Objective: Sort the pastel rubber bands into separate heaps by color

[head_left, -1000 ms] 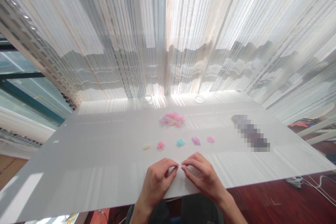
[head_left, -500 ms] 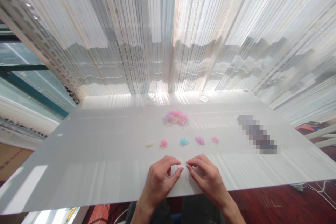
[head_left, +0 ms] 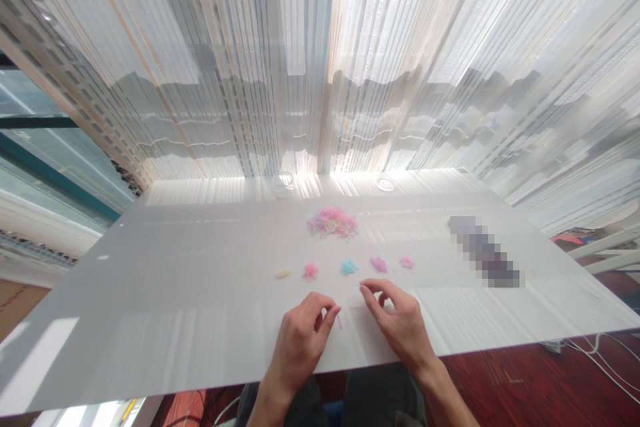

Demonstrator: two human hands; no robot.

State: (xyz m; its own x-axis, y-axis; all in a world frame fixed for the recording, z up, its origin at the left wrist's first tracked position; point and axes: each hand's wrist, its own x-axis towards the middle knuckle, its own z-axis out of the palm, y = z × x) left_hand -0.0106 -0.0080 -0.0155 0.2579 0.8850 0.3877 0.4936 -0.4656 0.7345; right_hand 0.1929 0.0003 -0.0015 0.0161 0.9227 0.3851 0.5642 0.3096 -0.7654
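My left hand (head_left: pixel 303 340) rests near the front edge of the white table (head_left: pixel 175 293), its thumb and forefinger pinched on a small pink band (head_left: pixel 339 321). Just to its right, my right hand (head_left: pixel 397 323) has its fingertips pinched together; what they hold is too small to make out. Beyond the hands lies a row of small sorted heaps: yellow (head_left: pixel 283 273), pink (head_left: pixel 310 271), blue (head_left: pixel 349 267), purple (head_left: pixel 379 263) and another pink (head_left: pixel 407 262). Farther back sits a larger mixed pile of coloured bands (head_left: pixel 333 222).
Sheer white curtains (head_left: pixel 320 60) hang behind the table. Two clear round containers (head_left: pixel 283 182) (head_left: pixel 385 183) stand at the far edge. A blurred-out dark object (head_left: pixel 484 251) lies at the right. Red-brown floor and white cables (head_left: pixel 600 360) show at the lower right.
The two hands, fingertips together before, have drawn apart. The right hand moved forward toward the sorted heaps; a pink band now shows at the left fingertips.
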